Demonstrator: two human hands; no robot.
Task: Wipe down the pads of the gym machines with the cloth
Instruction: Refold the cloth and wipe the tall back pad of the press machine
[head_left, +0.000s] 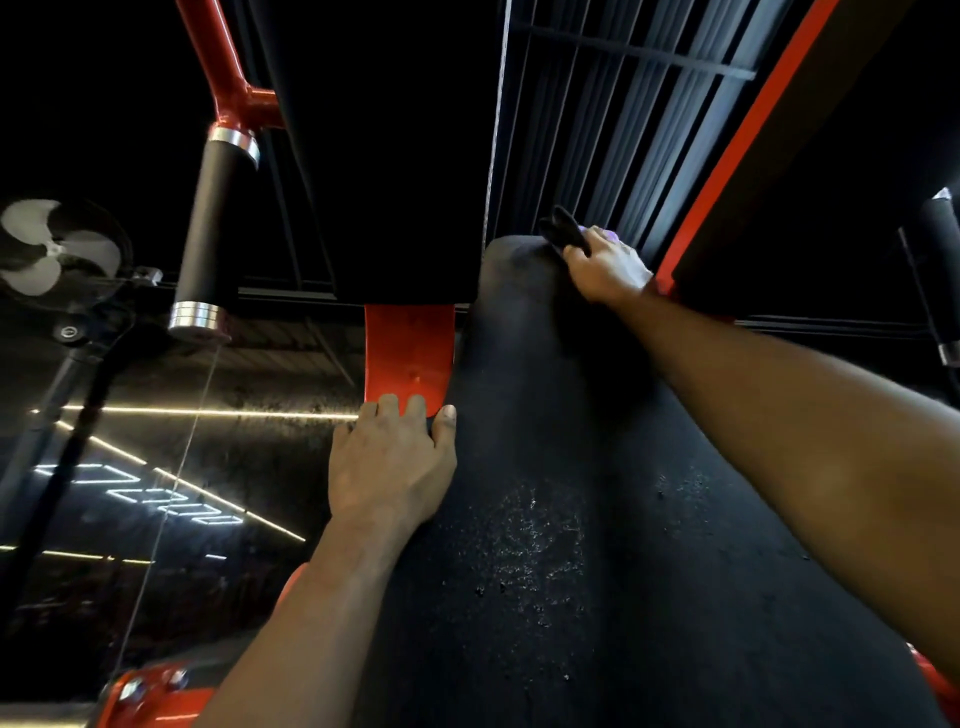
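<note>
A long black back pad (561, 467) of a gym machine runs up the middle of the view, with wet droplets shining on its lower part. My right hand (605, 270) is at the pad's far top end and grips a dark cloth (563, 228) against it; a bit of purple shows beside the fingers. My left hand (389, 462) holds the pad's left edge, fingers curled over a red metal bracket (408, 353) behind it and thumb on the pad's face.
A red frame tube with a black, chrome-capped handle (215, 228) hangs at the left. A second handle (943, 280) is at the right edge. A fan (57, 249) on a stand is far left. A thin cable (496, 104) and a red-edged upright (743, 145) rise behind the pad.
</note>
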